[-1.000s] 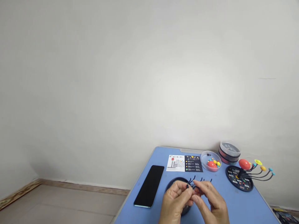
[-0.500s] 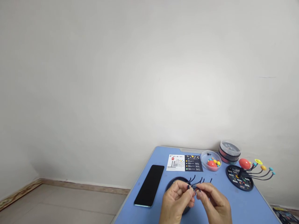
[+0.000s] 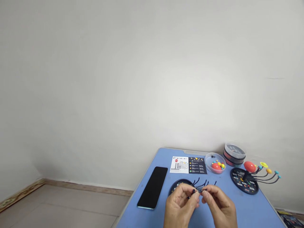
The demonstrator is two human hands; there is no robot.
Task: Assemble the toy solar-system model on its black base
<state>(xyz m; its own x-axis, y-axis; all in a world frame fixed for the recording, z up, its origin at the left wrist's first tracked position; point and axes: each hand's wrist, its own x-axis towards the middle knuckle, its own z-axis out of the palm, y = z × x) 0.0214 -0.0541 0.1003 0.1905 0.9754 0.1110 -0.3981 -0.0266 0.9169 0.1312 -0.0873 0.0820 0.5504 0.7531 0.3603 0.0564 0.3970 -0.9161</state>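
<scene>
My left hand point(image 3: 179, 204) is closed in a pinch on a thin black rod point(image 3: 193, 191), one dark end of which shows at the fingertips. Close by on the right, my right hand point(image 3: 219, 202) pinches the rod's other side between thumb and forefinger; most of it is covered by the fingers. Just behind, several curved black arms point(image 3: 206, 183) with upturned tips stick out over the table. They seem to belong to a round black base point(image 3: 175, 184), which my left hand partly hides.
On the blue table point(image 3: 239, 212) lie a black-screened phone point(image 3: 153, 187) and a printed instruction sheet point(image 3: 180, 169). A clear dish point(image 3: 207, 161) holds colored balls. Behind it are stacked round containers point(image 3: 234, 158). An assembled solar system model point(image 3: 250, 167) stands at the right.
The view has shifted slightly, and both hands sit a little further right in it. A dark end that showed under my right fingertips is now hidden. Both pinches stay closed.
</scene>
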